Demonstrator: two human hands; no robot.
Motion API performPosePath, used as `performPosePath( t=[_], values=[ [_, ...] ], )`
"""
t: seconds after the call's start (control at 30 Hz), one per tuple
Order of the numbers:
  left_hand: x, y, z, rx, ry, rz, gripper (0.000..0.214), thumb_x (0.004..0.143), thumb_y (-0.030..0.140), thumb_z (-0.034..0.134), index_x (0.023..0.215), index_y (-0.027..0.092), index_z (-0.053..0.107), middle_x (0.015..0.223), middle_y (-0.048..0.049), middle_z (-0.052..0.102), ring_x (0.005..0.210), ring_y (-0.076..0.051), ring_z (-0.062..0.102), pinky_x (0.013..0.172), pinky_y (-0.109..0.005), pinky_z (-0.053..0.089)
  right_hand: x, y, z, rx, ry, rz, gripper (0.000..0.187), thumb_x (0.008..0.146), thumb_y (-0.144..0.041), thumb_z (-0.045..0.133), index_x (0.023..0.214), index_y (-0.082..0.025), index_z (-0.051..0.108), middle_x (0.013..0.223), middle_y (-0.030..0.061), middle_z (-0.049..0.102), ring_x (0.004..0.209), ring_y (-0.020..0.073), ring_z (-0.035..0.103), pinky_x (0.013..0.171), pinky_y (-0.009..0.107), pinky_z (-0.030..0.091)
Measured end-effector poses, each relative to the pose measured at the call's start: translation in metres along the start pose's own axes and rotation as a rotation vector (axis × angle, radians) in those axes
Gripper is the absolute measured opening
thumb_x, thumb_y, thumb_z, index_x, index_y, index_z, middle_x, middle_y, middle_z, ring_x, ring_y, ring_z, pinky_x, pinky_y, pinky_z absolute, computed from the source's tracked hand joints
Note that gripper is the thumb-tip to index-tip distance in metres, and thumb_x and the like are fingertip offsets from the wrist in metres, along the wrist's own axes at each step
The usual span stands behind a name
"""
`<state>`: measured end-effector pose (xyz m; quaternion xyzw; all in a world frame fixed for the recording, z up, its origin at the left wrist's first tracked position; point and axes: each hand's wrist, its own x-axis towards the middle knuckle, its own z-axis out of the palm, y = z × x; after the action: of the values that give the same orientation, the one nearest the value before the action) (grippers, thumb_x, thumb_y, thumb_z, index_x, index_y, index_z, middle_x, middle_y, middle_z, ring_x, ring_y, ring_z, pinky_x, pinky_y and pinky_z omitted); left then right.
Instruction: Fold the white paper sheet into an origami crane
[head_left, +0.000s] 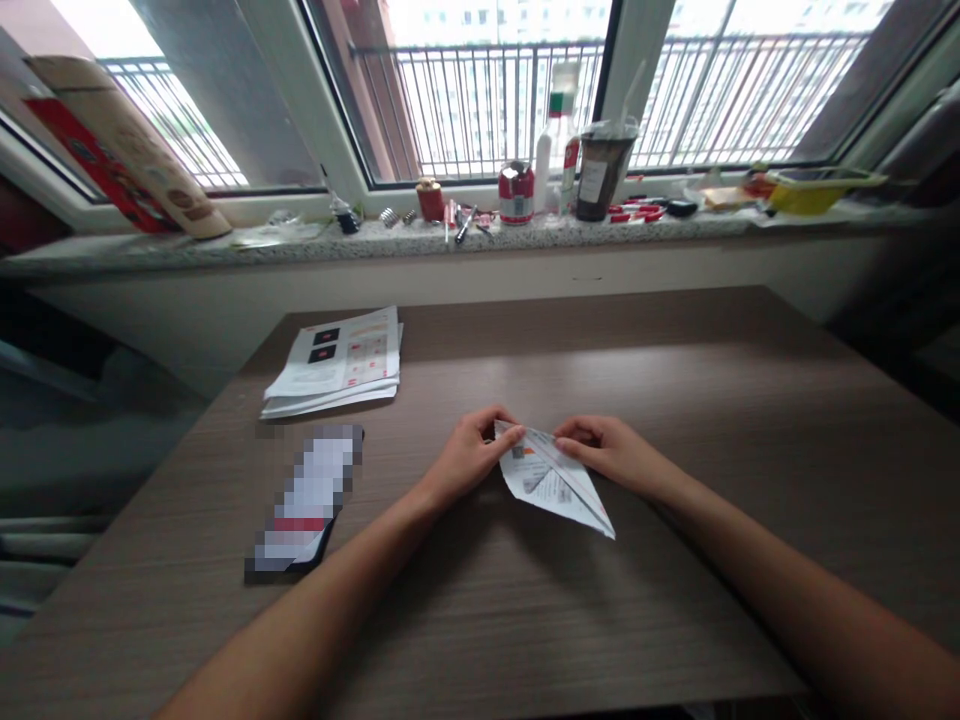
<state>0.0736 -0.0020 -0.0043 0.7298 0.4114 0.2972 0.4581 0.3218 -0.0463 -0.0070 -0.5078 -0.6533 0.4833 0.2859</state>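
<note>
A folded sheet of printed paper [551, 482] is held between both hands, a little above the brown table [480, 630]. Its outline is roughly triangular, with one long point toward the lower right and a fold line running along its right side. My left hand [478, 447] pinches the upper left corner, thumb on top. Along the upper right edge, my right hand [596, 447] grips the paper between thumb and fingers. The fingertips behind the sheet are partly hidden.
A stack of printed sheets [337, 365] lies at the table's back left, with a blurred-out phone [307, 500] nearer me. On the windowsill [285, 250] stand a red can [516, 195], a dark drink cup [600, 175], a bottle [556, 140] and a yellow basket [810, 192].
</note>
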Motion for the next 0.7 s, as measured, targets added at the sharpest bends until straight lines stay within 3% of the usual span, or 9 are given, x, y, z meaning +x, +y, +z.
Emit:
performPosePath(
  t=[0.2, 0.27, 0.4, 0.53, 0.7],
  values=[
    [0.0, -0.001, 0.001, -0.072, 0.011, 0.005, 0.036, 0.094, 0.049, 0.067, 0.109, 0.016, 0.068, 0.098, -0.0076, 0.073, 0.086, -0.02, 0.069, 0.075, -0.03, 0.056, 0.001, 0.0, -0.004, -0.046, 0.122, 0.007, 0.022, 0.09, -0.038, 0.063, 0.096, -0.018, 0.069, 0.09, 0.0065, 0.073, 0.079, 0.0202, 0.066, 0.071, 0.032, 0.052],
    [-0.002, 0.001, 0.002, -0.114, 0.015, -0.012, 0.041, 0.093, 0.051, 0.067, 0.116, 0.017, 0.063, 0.103, -0.0094, 0.072, 0.086, -0.021, 0.071, 0.072, -0.031, 0.058, 0.002, 0.002, -0.005, -0.052, 0.186, -0.004, 0.02, 0.089, -0.037, 0.063, 0.093, -0.018, 0.066, 0.089, 0.0055, 0.071, 0.079, 0.0194, 0.066, 0.071, 0.032, 0.052],
    [-0.006, 0.007, 0.006, 0.003, 0.036, -0.025, 0.04, 0.088, 0.053, 0.073, 0.1, 0.017, 0.061, 0.092, -0.0071, 0.071, 0.079, -0.02, 0.069, 0.066, -0.03, 0.056, 0.003, 0.006, -0.005, -0.048, 0.266, 0.047, 0.021, 0.086, -0.04, 0.065, 0.083, -0.02, 0.059, 0.08, 0.0037, 0.068, 0.069, 0.0179, 0.065, 0.063, 0.031, 0.051],
    [-0.009, 0.01, 0.01, 0.086, 0.033, -0.002, 0.028, 0.089, 0.041, 0.073, 0.097, 0.018, 0.06, 0.088, -0.0048, 0.069, 0.077, -0.019, 0.067, 0.067, -0.029, 0.054, 0.001, 0.004, -0.003, -0.124, 0.267, 0.106, 0.022, 0.089, -0.041, 0.063, 0.08, -0.021, 0.057, 0.068, 0.0017, 0.065, 0.056, 0.0169, 0.061, 0.054, 0.029, 0.045],
    [-0.006, 0.004, 0.008, 0.101, 0.046, 0.054, 0.009, 0.09, 0.021, 0.064, 0.099, 0.019, 0.064, 0.096, -0.0049, 0.069, 0.083, -0.018, 0.067, 0.071, -0.028, 0.054, -0.001, -0.002, 0.002, -0.354, 0.349, -0.033, 0.018, 0.088, -0.036, 0.065, 0.082, -0.021, 0.059, 0.079, 0.0031, 0.066, 0.068, 0.0179, 0.059, 0.063, 0.031, 0.045]
  ],
)
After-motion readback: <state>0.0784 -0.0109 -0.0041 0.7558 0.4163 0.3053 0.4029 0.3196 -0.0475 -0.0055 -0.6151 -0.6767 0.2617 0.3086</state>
